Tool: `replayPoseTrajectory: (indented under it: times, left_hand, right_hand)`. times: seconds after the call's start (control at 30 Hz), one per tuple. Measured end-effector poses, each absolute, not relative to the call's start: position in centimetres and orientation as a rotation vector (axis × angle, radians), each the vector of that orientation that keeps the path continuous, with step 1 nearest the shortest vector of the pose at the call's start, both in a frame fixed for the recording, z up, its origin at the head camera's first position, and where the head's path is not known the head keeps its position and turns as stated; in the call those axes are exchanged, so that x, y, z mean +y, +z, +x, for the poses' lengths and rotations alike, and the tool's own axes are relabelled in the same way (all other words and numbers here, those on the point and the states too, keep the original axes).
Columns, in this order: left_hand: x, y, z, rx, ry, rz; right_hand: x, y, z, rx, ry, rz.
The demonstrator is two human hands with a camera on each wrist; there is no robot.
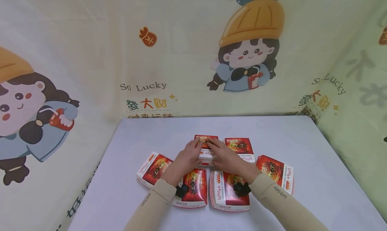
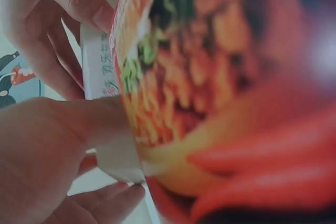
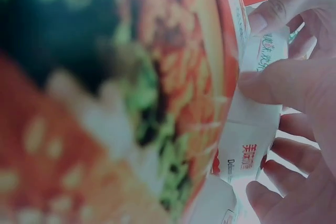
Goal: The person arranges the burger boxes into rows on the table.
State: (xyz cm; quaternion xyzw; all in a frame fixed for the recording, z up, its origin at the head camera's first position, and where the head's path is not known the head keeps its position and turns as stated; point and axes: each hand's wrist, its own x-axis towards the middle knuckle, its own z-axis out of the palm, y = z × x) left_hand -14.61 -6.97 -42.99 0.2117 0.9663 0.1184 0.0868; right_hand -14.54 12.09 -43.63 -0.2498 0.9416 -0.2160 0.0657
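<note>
Six red and white burger boxes are grouped on the table. Both hands hold the one at the back centre, a burger box [image 1: 206, 153] with a burger picture on top. From its left side my left hand [image 1: 188, 158] grips it, and my right hand [image 1: 227, 158] grips it from the right. Fingertips of both hands reach over its top, while the thumbs lie along its near side. In the right wrist view, the box's white side [image 3: 244, 153] shows beside the right thumb [image 3: 273, 85]. The left thumb [image 2: 97, 121] presses the white side in the left wrist view.
Around the held box lie a left box [image 1: 154, 167], a front left box [image 1: 196, 185], a front right box [image 1: 220, 190], a back right box [image 1: 240, 145] and a right box [image 1: 273, 170]. My forearms pass over the front boxes. A cartoon-printed curtain [image 1: 187, 63] surrounds the white table [image 1: 115, 190].
</note>
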Motion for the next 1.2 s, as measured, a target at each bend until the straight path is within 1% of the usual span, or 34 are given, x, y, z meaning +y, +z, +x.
replayPoseTrajectory:
  times: [0.23, 0.47, 0.97, 1.2]
  left_hand:
    - [-6.9, -43.2, -14.5, 2.846, 0.417, 0.585]
    - [-7.1, -43.1, -14.6, 2.789, 0.436, 0.565]
    - [-7.6, -42.8, -14.6, 2.816, 0.426, 0.638]
    - [-8.3, -42.6, -14.6, 2.823, 0.498, 0.651]
  right_hand:
    - [12.2, -43.3, -14.2, 2.810, -0.686, -0.718]
    - [12.4, -43.5, -14.0, 2.835, -0.691, -0.789]
    - [12.4, -43.4, -14.0, 2.823, -0.727, -0.700]
    - [12.6, -43.4, -14.0, 2.819, -0.778, -0.690]
